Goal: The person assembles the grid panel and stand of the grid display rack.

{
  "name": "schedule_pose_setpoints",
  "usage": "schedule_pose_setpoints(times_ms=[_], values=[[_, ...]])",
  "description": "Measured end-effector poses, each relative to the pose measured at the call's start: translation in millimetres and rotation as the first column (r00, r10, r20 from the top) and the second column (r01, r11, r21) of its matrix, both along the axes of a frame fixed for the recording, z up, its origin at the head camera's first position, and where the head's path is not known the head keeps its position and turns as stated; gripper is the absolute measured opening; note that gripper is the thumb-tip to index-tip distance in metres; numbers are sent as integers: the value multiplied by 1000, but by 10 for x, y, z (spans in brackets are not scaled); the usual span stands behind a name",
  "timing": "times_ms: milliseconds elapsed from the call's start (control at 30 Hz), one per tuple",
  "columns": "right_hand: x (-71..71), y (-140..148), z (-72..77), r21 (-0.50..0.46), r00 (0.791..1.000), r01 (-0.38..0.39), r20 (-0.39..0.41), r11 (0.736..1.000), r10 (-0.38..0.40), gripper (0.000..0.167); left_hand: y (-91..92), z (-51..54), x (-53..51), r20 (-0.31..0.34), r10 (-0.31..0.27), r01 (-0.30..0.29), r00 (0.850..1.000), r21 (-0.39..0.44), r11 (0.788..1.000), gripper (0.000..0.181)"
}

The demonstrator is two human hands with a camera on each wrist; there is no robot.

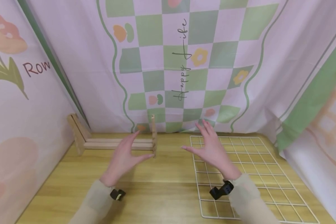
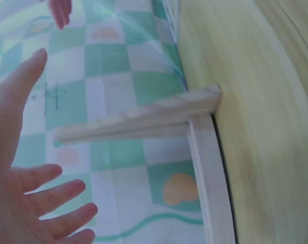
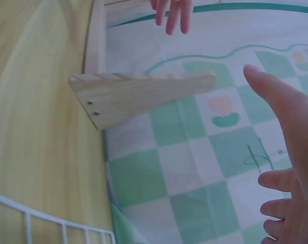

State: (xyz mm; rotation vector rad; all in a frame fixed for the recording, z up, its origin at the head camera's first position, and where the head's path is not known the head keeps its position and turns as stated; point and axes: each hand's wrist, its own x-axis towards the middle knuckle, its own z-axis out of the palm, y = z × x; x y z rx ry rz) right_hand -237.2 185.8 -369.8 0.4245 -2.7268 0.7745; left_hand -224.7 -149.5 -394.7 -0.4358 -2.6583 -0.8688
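Observation:
Both hands are raised over the table with palms facing each other and fingers spread, holding nothing. In the head view the left hand [image 1: 123, 158] is in front of a wooden rack [image 1: 117, 145], its thumb tip overlapping the rack's right upright. The right hand [image 1: 214, 151] hangs over the left part of a white wire grid [image 1: 235, 162]. The left wrist view shows the left hand [image 2: 26, 173] apart from the rack's upright [image 2: 143, 119]. From the right wrist, the right hand [image 3: 288, 147] is also apart from that upright [image 3: 143, 94], where two screws show.
The wooden table [image 1: 156, 196] ends at a hanging checkered cloth [image 1: 176, 71] at the back. Curtains with printed flowers close off the left and right sides. The rack stands at the back left; the grid lies flat along the right side.

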Motion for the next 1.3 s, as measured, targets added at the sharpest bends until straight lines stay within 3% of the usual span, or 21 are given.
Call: schedule_pose_setpoints(times_ms=[233, 533, 1067, 1300], values=[[31, 214, 98, -68, 999, 39, 7, 997, -38, 113, 193, 74, 26, 30, -34, 28, 999, 160, 987, 103], [100, 510, 124, -134, 996, 79, -24, 988, -83, 105, 442, 53, 10, 85, -127, 91, 988, 339, 936, 95], [275, 1010, -24, -142, 986, 163, 54, 976, -157, 102, 691, -167, -6, 166, -252, 165, 953, 413, 896, 87], [313, 1252, -139, -115, 974, 219, 78, 969, -211, 100, 761, -243, 33, 195, -268, 168, 943, 415, 894, 89]])
